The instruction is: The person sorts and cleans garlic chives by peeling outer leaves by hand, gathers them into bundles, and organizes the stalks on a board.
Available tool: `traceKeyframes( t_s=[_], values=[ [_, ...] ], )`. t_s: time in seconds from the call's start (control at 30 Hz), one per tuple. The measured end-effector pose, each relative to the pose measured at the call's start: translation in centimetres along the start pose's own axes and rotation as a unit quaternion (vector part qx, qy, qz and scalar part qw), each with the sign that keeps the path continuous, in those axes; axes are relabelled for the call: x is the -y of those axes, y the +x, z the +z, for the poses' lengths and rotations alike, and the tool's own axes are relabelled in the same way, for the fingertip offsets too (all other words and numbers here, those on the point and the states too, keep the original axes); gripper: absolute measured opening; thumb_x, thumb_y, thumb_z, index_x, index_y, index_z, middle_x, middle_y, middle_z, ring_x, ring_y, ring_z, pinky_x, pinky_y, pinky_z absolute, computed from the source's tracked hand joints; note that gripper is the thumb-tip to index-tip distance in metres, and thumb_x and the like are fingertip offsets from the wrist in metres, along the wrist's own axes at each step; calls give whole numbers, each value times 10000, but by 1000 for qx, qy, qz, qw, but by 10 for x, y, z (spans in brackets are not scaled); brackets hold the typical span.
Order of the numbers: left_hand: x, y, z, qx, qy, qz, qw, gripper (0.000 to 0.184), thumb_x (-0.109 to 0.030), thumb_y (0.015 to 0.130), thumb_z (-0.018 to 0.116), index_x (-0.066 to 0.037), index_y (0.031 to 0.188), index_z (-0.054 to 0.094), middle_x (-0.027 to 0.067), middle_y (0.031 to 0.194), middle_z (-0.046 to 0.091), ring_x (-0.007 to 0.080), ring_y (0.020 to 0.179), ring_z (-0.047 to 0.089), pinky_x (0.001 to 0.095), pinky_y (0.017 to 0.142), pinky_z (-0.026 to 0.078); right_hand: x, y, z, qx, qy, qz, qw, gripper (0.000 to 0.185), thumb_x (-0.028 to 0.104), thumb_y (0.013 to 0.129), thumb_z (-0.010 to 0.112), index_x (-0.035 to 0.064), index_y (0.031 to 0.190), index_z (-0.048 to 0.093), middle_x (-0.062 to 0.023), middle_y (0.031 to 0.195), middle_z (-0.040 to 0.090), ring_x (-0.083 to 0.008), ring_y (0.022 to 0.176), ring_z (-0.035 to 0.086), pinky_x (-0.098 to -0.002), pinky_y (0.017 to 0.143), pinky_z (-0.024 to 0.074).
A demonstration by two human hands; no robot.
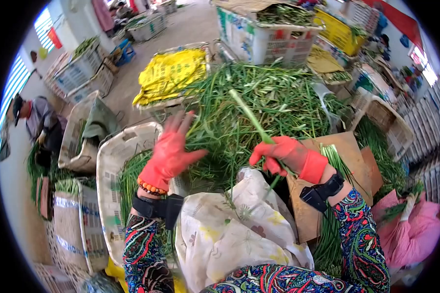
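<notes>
My right hand (293,157), in an orange-red glove, is closed round a long green stalk (250,115). The stalk slants up and to the left, its pale end pointing away from me. My left hand (172,150), gloved the same way, is open with fingers spread and holds nothing. It hovers over the right rim of a white plastic basket (106,195) with long green stems inside. Beyond both hands lies a big heap of loose green leaves and trimmings (264,97). A pale flowered cloth (215,229) covers my lap.
A cardboard sheet (305,210) lies at my right, beside bundled green stems (330,244). Ahead stand a basket topped with yellow sacking (173,71) and a tall white crate (264,44). Another person (41,119) is bent over at far left. A pink checked cloth (410,232) lies at right.
</notes>
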State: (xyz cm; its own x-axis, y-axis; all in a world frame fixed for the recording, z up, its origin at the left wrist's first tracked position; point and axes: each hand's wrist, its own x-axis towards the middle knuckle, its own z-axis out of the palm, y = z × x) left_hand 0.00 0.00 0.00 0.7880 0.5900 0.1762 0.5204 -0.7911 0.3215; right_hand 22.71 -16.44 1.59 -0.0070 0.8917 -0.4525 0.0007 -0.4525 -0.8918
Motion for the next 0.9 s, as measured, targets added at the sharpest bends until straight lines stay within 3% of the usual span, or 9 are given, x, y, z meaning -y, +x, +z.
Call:
traceKeyframes(
  t_s=[0.03, 0.07, 0.13, 0.2, 0.3, 0.43, 0.47, 0.6, 0.9],
  values=[
    [-12, 10, 1, -28, -156, 48, 986, 726, -341, 775, 622, -38, 1336, 275, 151, 1339, 351, 245, 1246, 324, 382, 1028, 255, 1, 0, 11, 18, 5, -2, 1000, 299, 301, 811, 525, 25, 857, 631, -18, 491, 483, -91, 449, 467, -214, 395, 348],
    [-28, 16, -1, 46, -363, 5, 931, 643, -317, 807, 587, -16, 1307, 318, 152, 1279, 416, 233, 1202, 379, 368, 999, 299, 7, -3, 22, 66, 18, 12, 998, 280, 282, 809, 534, 23, 852, 630, -16, 520, 492, -86, 464, 471, -210, 408, 348],
    [-107, 37, 23, 132, -686, -57, 713, 414, -260, 878, 500, 13, 1187, 457, 138, 1074, 572, 229, 1030, 538, 320, 891, 422, 3, -40, -7, 99, -12, 41, 994, 276, 275, 811, 536, 20, 863, 627, -20, 541, 502, -84, 466, 466, -207, 424, 355],
    [-120, 38, 18, 106, -708, -103, 691, 300, -242, 887, 492, 9, 1048, 523, 140, 962, 610, 246, 887, 605, 326, 806, 485, -7, -43, -7, 137, -4, -7, 991, 281, 278, 817, 541, 15, 878, 619, -13, 561, 494, -88, 457, 449, -211, 453, 368],
    [-115, 38, 29, 37, -779, -100, 618, 286, -246, 888, 493, 13, 1008, 507, 153, 948, 608, 274, 872, 612, 344, 773, 514, -23, -73, -23, 46, 50, 32, 997, 293, 285, 832, 523, 13, 903, 608, 0, 541, 461, -96, 457, 442, -221, 467, 377],
    [-108, 35, 39, 47, -794, -166, 583, 326, -284, 871, 521, 11, 1008, 493, 172, 1004, 595, 290, 887, 608, 355, 747, 528, -36, -135, -37, -87, -29, 77, 993, 243, 277, 869, 482, 72, 888, 610, 16, 593, 490, -69, 478, 401, -212, 440, 343],
    [-114, 32, 44, 67, -775, -188, 599, 339, -305, 870, 515, 0, 1016, 494, 172, 1010, 594, 292, 891, 607, 355, 743, 529, -37, -149, -32, -114, -4, 38, 993, 223, 132, 860, 371, 55, 878, 580, -5, 679, 559, -71, 480, 422, -219, 448, 369],
    [-122, 32, 59, 44, -778, -192, 597, 338, -301, 910, 432, 7, 1043, 480, 160, 1027, 591, 252, 894, 606, 299, 726, 520, -62, -205, -41, -203, -147, -2, 968, 195, 126, 828, 396, 85, 835, 587, 19, 641, 536, -54, 511, 461, -221, 454, 378],
    [-64, -3, 75, 32, -761, -240, 602, 397, -280, 906, 436, -16, 1202, 450, 100, 1097, 560, 227, 953, 576, 313, 817, 478, -186, -229, -89, -480, -28, 113, 870, 228, 244, 871, 425, 101, 829, 598, 42, 564, 478, -55, 426, 376, -220, 404, 322]
  ],
)
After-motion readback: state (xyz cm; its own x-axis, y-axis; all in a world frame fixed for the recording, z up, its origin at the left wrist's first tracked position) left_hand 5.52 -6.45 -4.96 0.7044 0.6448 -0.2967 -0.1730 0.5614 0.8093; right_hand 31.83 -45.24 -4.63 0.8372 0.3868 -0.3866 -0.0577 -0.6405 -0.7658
